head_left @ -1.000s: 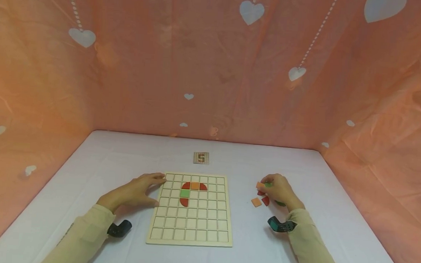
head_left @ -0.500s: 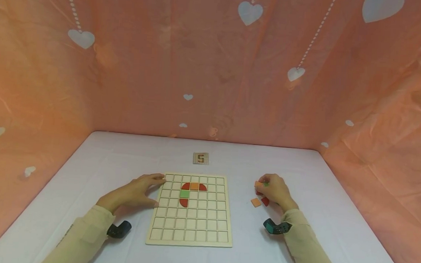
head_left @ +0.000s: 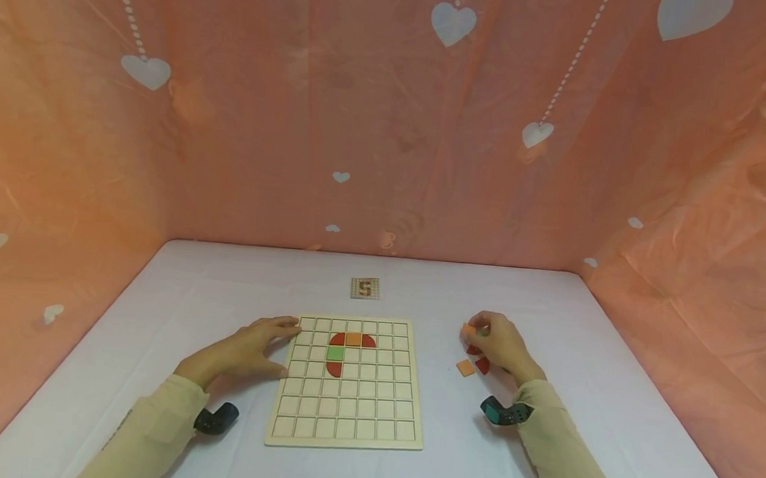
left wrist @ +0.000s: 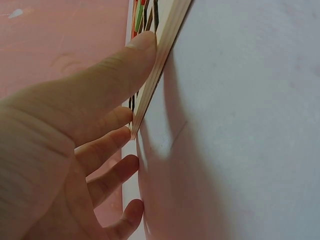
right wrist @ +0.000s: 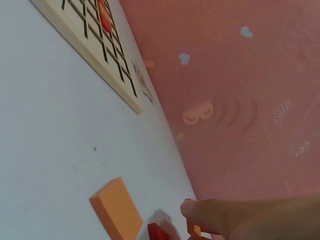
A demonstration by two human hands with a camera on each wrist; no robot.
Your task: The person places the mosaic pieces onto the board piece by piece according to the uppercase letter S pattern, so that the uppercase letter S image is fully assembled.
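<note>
My left hand (head_left: 251, 348) rests at the left edge of a wooden grid board (head_left: 346, 408), fingers fairly straight. In the left wrist view its thumb (left wrist: 145, 42) touches the board's side. On the board sit red quarter-round tiles (head_left: 333, 368), an orange square tile (head_left: 353, 338) and a green square tile (head_left: 336, 353). To the right, my right hand (head_left: 502, 343) pinches another orange square tile (head_left: 467, 330), partly hidden by the thumb in the right wrist view. A green piece (head_left: 484, 332) shows behind its fingers, and red pieces (head_left: 483, 365) lie below them.
A loose orange square (head_left: 465, 367) lies left of the right hand. Beyond the board is a small card (head_left: 364, 288) with a figure like a 5 on a grid. An orange cloth with pale hearts surrounds the white table (head_left: 236, 274).
My right hand has shifted slightly left and away from me, and the orange tile at its fingertips has moved along. The left hand and the tiles on the board stay put.
</note>
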